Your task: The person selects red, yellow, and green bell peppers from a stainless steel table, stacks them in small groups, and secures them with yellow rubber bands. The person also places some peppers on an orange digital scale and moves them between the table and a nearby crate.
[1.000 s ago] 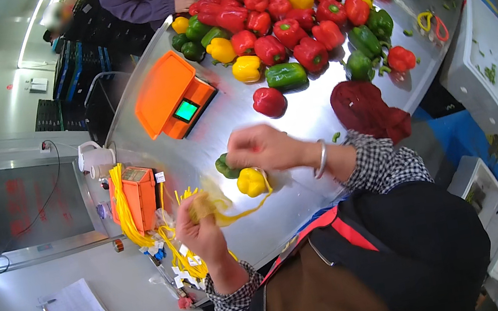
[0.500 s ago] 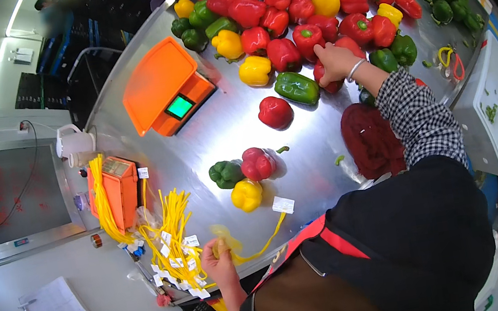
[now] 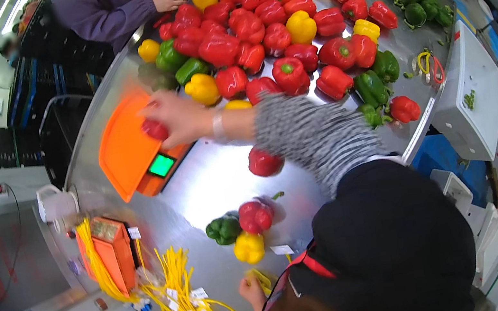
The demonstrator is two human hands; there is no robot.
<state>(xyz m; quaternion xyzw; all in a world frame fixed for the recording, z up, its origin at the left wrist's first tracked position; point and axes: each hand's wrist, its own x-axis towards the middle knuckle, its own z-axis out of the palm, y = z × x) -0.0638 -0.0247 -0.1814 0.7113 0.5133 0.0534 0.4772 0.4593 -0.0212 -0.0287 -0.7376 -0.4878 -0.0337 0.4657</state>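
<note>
My right hand (image 3: pixel 175 118), blurred by motion, grips a red bell pepper (image 3: pixel 154 129) over the right part of the orange scale's pan (image 3: pixel 117 157), whose display glows green. My left hand (image 3: pixel 252 294) is low, near the table's front edge, holding a yellow mesh net (image 3: pixel 258 278) with a white tag on its strap. Above that hand, a green pepper (image 3: pixel 222 229), a red pepper (image 3: pixel 252 219) and a yellow pepper (image 3: pixel 248 247) sit grouped together. Another red pepper (image 3: pixel 262 162) lies behind them, partly behind my right sleeve.
Many peppers (image 3: pixel 245 29) cover the back of the steel table (image 3: pixel 87 181). Orange-handled scissors (image 3: pixel 434 67) lie at right, beside a white bin (image 3: pixel 465 121). An orange box (image 3: pixel 112 255) and yellow tagged straps (image 3: pixel 175 284) are at front left. A person's hand (image 3: pixel 169 0) rests at the back.
My right hand has gone from the middle to the pile, then leftward to over the scale with a red pepper. My left hand keeps the net low. A red pepper has joined the grouped ones.
</note>
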